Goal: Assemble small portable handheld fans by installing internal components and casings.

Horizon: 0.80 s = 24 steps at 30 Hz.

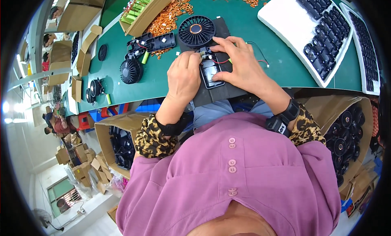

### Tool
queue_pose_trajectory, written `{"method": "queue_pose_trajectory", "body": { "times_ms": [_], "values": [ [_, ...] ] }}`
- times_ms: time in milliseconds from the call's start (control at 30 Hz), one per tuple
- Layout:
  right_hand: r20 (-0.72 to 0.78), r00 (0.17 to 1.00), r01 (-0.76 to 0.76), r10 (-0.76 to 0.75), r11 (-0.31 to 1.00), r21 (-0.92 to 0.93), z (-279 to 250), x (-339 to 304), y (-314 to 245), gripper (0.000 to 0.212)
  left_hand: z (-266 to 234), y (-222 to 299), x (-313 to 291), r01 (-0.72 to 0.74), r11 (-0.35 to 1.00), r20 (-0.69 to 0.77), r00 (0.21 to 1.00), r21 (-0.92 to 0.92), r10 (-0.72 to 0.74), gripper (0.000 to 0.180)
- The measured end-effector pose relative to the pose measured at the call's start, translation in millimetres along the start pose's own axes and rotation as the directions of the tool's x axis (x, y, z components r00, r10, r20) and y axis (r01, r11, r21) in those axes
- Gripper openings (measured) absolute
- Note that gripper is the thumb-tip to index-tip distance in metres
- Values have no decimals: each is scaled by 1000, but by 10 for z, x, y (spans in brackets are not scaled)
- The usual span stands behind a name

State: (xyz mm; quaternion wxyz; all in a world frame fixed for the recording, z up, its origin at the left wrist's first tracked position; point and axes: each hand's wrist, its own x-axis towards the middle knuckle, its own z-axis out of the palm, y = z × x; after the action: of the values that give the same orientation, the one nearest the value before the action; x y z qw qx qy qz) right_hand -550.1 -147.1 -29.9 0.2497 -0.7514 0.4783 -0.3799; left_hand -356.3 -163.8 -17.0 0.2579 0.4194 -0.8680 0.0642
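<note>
A black handheld fan (196, 31) lies on a dark mat (222, 27), its round grille away from me and its handle housing (211, 72) open toward me. A small circuit board (205, 53) and a red wire (220, 61) show at the neck. My left hand (184, 74) is closed, fingertips bunched at the board's left side. My right hand (240, 63) grips from the right, its thumb on the housing and fingers by the neck. Under its palm peeks a yellow-green piece (230, 61), mostly hidden; thin wires with a white connector (267, 65) trail out beyond the hand.
Left on the green table (163, 82) lie another fan (131, 70), open black housings (161, 41) and a green battery cell (145, 57). Behind stand a carton of green cells (140, 12) and orange parts (175, 10). White foam trays (281, 22) of black parts fill the right.
</note>
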Motion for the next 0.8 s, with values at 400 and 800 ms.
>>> {"method": "queue_pose_trajectory", "body": {
  "times_ms": [400,800],
  "values": [
    [-36,999,29,-28,999,25,57,-20,31,88,-34,58,58,-68,990,-10,997,122,70,11],
    [18,999,-47,46,997,55,50,-12,-17,98,-80,88,55,-100,976,-1,995,192,102,14]
  ]
}}
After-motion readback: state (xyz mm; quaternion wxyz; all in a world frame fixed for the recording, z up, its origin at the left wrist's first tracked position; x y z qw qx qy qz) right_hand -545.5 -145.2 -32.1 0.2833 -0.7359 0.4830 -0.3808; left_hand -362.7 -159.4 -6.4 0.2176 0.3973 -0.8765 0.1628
